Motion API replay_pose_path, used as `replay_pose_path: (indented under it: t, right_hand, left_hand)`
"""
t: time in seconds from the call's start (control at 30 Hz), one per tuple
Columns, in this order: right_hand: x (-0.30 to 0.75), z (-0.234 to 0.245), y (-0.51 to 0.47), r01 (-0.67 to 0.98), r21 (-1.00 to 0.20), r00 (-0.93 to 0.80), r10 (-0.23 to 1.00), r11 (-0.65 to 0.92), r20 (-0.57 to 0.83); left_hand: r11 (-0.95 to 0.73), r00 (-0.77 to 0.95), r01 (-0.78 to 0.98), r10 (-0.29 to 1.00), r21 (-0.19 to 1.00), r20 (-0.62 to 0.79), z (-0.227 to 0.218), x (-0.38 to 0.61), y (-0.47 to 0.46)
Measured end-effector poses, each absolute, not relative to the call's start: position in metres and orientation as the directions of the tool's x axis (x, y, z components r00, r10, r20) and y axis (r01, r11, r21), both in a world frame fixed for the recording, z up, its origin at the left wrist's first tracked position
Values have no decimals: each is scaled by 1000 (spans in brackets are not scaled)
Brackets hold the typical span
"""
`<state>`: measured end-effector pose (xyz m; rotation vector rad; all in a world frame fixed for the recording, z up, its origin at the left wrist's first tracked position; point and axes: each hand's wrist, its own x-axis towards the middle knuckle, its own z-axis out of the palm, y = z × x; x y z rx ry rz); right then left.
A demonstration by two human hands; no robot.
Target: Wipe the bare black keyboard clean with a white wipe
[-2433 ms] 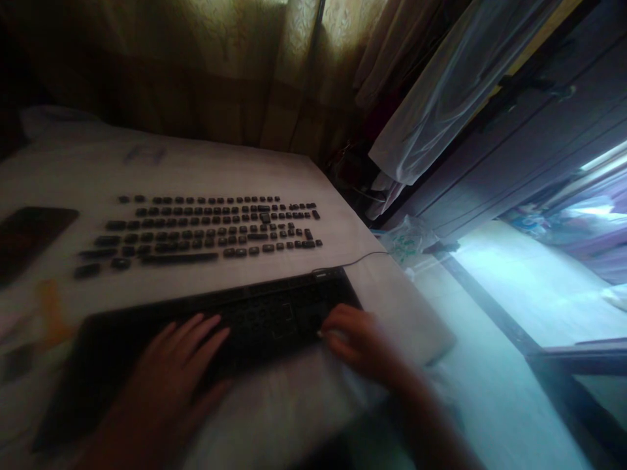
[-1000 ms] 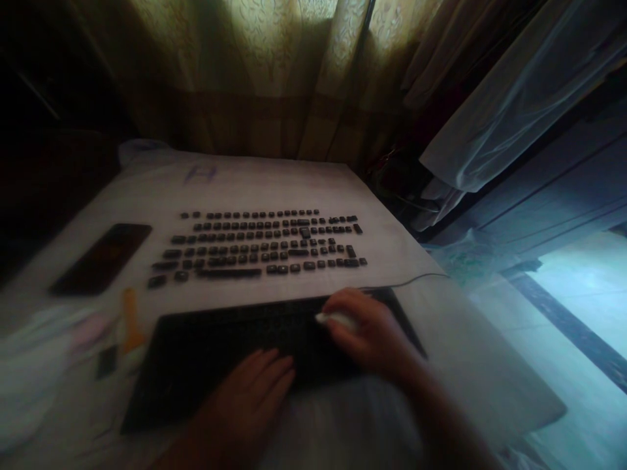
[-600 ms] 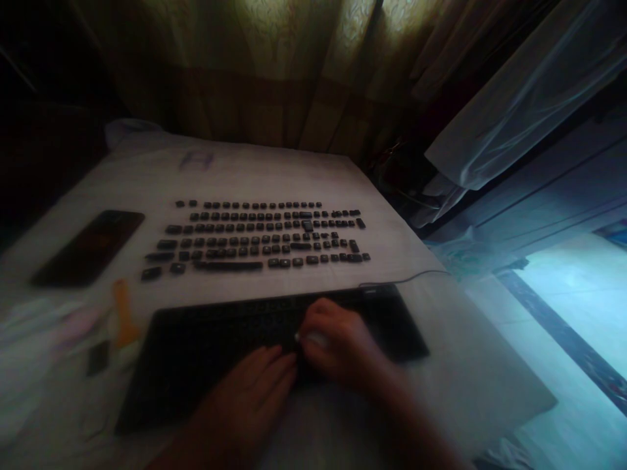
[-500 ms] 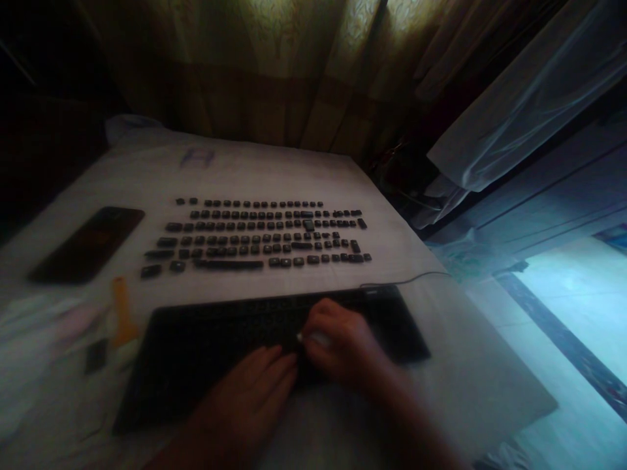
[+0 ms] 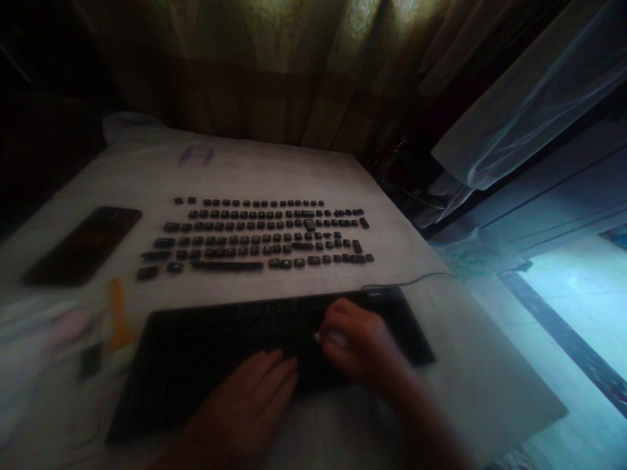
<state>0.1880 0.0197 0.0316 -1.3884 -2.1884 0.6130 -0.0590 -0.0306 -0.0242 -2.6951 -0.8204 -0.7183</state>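
Note:
A black keyboard base (image 5: 196,352), its keys taken off, lies in front of me on the white-covered table. My left hand (image 5: 255,391) rests flat on its front middle part, fingers stretched out. My right hand (image 5: 355,339) is closed over the right half of the keyboard, its fingers pinching a small whitish thing (image 5: 318,337) whose tip pokes out to the left. Blur and dim light hide what kind of thing it is. Behind the keyboard, the loose black keycaps (image 5: 255,250) are laid out in several rows, a long space bar (image 5: 228,266) among them.
A dark phone (image 5: 83,245) lies at the left. Nearer are an orange-handled brush (image 5: 118,313), a small dark flat piece (image 5: 91,361) and a crumpled whitish cloth (image 5: 29,352). The keyboard cable (image 5: 426,277) runs off to the right table edge. Curtains (image 5: 274,85) hang behind.
My right hand has shifted a little to the right along the keyboard, still pinching the whitish thing. My left hand stays in place, lying flat.

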Motion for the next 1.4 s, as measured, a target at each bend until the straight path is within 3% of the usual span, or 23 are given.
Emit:
replay_pose_path:
  t: [0.3, 0.5, 0.6, 0.73, 0.9, 1.07, 1.2, 1.4]
  right_hand:
    - [198, 35, 20, 737, -579, -350, 930, 349, 114]
    - [199, 35, 20, 740, -575, -349, 930, 349, 115]
    - [201, 36, 20, 740, -580, -348, 932, 340, 102]
    - [205, 37, 21, 665, -663, -327, 932, 344, 156]
    - [208, 38, 23, 562, -780, -106, 960, 274, 261]
    - [198, 33, 21, 624, -729, -167, 959, 281, 227]
    - [188, 29, 20, 669, -671, -229, 948, 320, 223]
    - [184, 26, 20, 708, -616, -253, 939, 345, 234]
  left_hand:
    - [-809, 706, 586, 493, -31, 508, -31, -62, -35]
    - [-813, 748, 574, 473, -97, 466, -31, -62, -35]
    - [-799, 692, 600, 501, -28, 520, -32, -60, -36]
    - [-781, 635, 624, 533, 36, 559, -39, -56, -39]
    - [-802, 701, 596, 498, -36, 510, -31, -61, -36]
    - [-799, 740, 597, 514, -71, 433, -24, -63, -36]
    - [-805, 716, 591, 494, -51, 494, -30, -62, -36]
    - [-803, 714, 596, 524, -10, 464, -33, -60, -38]
